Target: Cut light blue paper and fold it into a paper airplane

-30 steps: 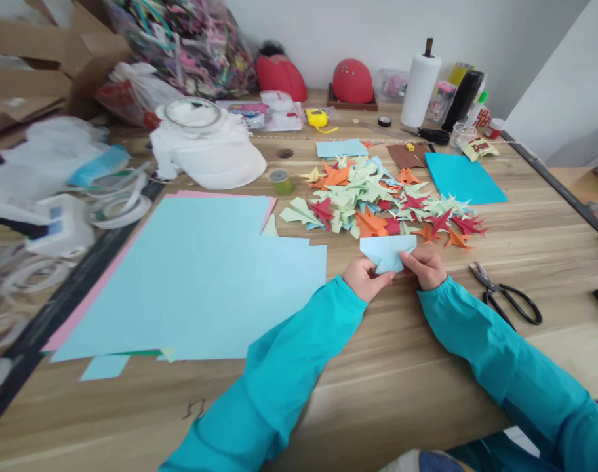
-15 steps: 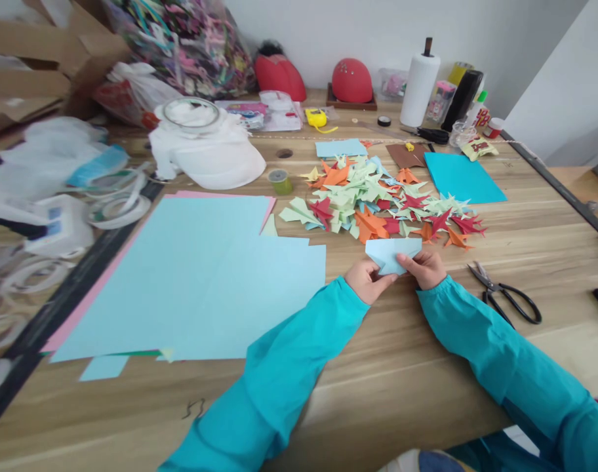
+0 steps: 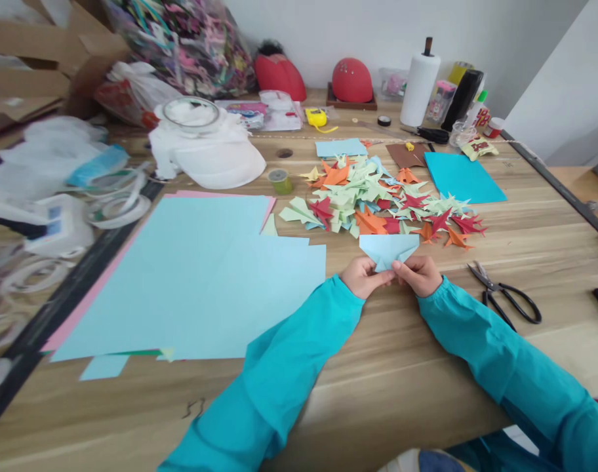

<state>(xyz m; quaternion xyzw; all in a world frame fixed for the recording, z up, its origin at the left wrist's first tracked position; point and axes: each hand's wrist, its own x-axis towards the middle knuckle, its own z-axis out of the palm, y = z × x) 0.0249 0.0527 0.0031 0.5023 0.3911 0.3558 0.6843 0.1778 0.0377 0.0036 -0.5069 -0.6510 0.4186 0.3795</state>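
A small light blue folded paper [image 3: 388,248] lies on the wooden table [image 3: 402,380] just in front of me. My left hand [image 3: 364,276] pinches its near left part and my right hand [image 3: 419,274] pinches its near right part, fingertips almost meeting at the pointed bottom. Both hands are closed on the paper. Right behind it spreads a heap of folded paper shapes [image 3: 378,196] in pale green, orange and red. Both my sleeves are teal.
Large light blue sheets [image 3: 195,282] over a pink one lie at the left. Black scissors [image 3: 505,298] rest at the right. A turquoise sheet [image 3: 463,177], a paper towel roll [image 3: 419,88], a white cap [image 3: 215,154] and tape rolls [image 3: 117,203] crowd the back and left.
My right hand has slid left along the paper's near edge until its fingertips nearly meet the left hand's. The folded paper has shifted slightly left.
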